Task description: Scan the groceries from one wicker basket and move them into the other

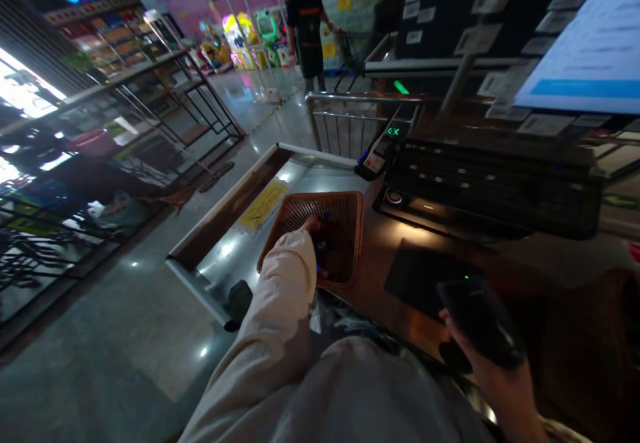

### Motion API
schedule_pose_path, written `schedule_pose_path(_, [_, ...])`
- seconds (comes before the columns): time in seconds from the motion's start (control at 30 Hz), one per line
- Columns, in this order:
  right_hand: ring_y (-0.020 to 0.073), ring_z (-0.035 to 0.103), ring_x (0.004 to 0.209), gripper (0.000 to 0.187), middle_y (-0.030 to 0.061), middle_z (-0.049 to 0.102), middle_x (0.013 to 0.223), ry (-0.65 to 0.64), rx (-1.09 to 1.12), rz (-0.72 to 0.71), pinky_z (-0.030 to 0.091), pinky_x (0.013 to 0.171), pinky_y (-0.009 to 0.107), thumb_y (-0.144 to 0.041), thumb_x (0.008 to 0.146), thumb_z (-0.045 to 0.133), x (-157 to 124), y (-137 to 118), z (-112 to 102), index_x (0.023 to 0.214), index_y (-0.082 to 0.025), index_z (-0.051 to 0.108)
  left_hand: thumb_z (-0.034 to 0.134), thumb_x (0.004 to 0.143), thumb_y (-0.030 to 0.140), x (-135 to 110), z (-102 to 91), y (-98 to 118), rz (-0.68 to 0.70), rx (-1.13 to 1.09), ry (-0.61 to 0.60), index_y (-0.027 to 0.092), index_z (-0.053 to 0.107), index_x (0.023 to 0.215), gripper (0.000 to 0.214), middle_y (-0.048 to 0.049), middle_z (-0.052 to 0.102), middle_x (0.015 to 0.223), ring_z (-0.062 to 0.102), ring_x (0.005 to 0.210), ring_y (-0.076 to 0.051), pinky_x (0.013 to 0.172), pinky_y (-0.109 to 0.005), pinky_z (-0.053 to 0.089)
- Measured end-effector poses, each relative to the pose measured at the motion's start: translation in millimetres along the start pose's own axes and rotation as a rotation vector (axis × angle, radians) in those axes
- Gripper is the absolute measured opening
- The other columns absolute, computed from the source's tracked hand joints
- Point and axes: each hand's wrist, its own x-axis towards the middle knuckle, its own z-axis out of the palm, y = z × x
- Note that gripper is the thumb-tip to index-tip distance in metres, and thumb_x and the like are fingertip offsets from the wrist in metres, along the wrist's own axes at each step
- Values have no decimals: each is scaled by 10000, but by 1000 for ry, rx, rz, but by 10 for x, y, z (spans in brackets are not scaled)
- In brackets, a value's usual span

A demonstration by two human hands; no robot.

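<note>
My left hand point(313, 225) reaches into a shallow brown wicker basket point(345, 213) on a checkout counter; the pale sleeve hides most of it and its fingers do not show. Small dark and blue items lie in the basket beside the hand. My right hand point(487, 356) is closed around a black handheld scanner point(480, 316) with a small green light, held above a dark pad point(415, 273) on the counter.
A black keyboard point(495, 186) and a lit screen point(590, 43) stand at the back right. A steel counter trough point(225, 250) with a yellow sticker lies left of the basket. Metal railings, shelves and a standing person point(305, 23) are farther off.
</note>
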Motion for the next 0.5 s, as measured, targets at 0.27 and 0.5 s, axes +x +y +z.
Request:
schedule_pose_path(0.27, [294,740,737,307,72,780,773,23,53,41,611,614,301,-364,508,818,3,-3,21,763,-198,778,721,796,298,77,-18,-86,-91,-464,-46,87,675,849,223,-36,660,797,621,750,-152,683,-277,516])
schedule_pose_path(0.5, [282,731,655,352,103,771,734,-6,173,2,613,604,351,-403,503,845,46,28,66,754,-168,771,718,761,232,-449,-562,335,38,-1013,116,112,688,804,131,-15,659,735,576,662,-68,584,-147,437])
